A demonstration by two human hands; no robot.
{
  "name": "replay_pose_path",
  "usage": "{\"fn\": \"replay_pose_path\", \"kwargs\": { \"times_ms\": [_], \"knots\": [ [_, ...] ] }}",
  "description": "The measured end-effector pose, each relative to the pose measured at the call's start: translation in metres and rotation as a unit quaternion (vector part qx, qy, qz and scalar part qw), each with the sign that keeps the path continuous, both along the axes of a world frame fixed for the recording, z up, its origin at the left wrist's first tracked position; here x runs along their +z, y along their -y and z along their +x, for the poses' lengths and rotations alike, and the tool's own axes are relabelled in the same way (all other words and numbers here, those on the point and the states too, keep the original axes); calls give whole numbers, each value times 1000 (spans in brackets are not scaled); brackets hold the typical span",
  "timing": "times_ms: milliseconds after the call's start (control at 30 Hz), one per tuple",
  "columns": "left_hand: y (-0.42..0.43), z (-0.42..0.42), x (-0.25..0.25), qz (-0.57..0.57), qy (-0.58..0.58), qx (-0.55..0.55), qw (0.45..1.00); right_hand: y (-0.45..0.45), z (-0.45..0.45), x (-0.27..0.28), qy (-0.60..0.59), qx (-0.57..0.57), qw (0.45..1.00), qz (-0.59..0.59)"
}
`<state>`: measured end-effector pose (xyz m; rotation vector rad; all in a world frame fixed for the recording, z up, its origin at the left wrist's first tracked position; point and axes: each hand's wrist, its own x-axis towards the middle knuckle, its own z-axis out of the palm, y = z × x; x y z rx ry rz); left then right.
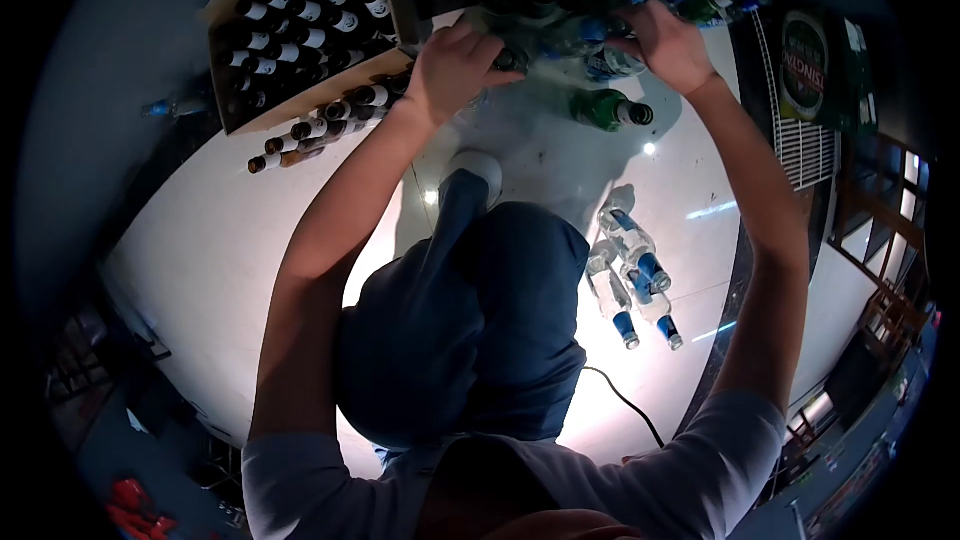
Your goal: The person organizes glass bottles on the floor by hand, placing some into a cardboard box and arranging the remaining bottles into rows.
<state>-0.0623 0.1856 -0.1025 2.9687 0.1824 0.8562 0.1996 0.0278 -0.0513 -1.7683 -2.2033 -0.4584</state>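
Grey shirt (700, 465), knees (530, 270); bottle (512, 61) in left hand (450, 70)

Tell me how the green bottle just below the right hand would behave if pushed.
The green bottle has a glassy shine, so it is probably stiff but breakable. Its body looks round, so it could roll if on its side.

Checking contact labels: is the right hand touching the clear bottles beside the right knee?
No, the right hand is up near the green bottles, apart from the clear bottles beside the right knee.
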Motion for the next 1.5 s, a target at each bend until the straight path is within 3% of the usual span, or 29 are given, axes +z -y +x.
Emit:
{"fn": "replay_pose_path", "kwargs": {
  "times_ms": [233, 533, 667, 933, 1100, 1433, 1500],
  "knots": [
    [-6, 44, 17, 69, -3, -3, 998, 46, 32, -3, -8, -58, 998, -24],
    [-15, 101, -7, 142, 18, 4, 990, 88, 51, -12, 68, -137, 988, 23],
    [-8, 111, 2, 73, 2, -10, 997, 95, 49, -13, 67, -151, 986, 30],
    [-15, 120, -18, 47, 59, -10, 997, 99, 45, -21, 85, -179, 980, 6],
    [-7, 125, 1, 43, 78, -39, 995, 97, 41, -22, 79, -182, 980, 6],
    [8, 98, 18, -4, 12, -24, 1000, 86, 46, -22, 79, -161, 984, 13],
    [14, 90, 18, -20, 60, -82, 995, 82, 47, -22, 78, -159, 984, 14]
  ]
}}
